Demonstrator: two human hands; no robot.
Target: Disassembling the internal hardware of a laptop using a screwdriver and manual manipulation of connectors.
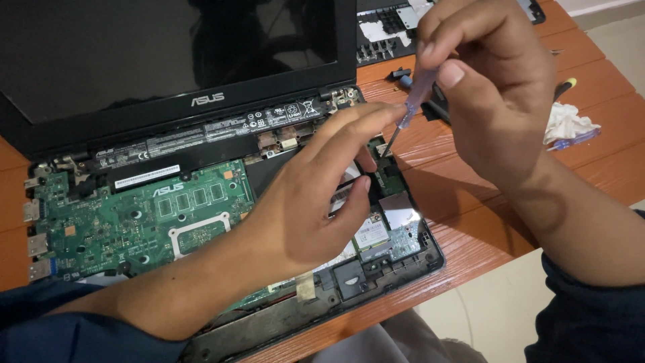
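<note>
An opened laptop (pixel 222 202) is lying on a reddish wooden surface (pixel 470 202), its bottom cover off and its dark screen (pixel 168 54) tilted back at the top of the view. A green circuit board (pixel 134 222) is showing across the left half of the case.

The right hand (pixel 497 94) is hovering above the right side of the laptop, and its grip is clamped on a small screwdriver (pixel 411 107) with a clear bluish handle: the thumb and fingers are pinching the handle near its top. The screwdriver is standing nearly upright, leaning a little to the right at the top, and its thin metal tip is pointing down at the right edge of the case, near a small green board there.

The left hand (pixel 316 195) is reaching across the middle of the laptop, palm down. Its index finger is stretching out to touch the lower part of the screwdriver handle, while the thumb is pressing down near the spot under the tip; this grip is apart, closing on nothing.

Just below the left hand a small wireless card (pixel 371 233) is sitting in the case, beside a shiny silver patch (pixel 401 215). Well off to the right a crumpled white cloth (pixel 568 124) is lying on the surface.
</note>
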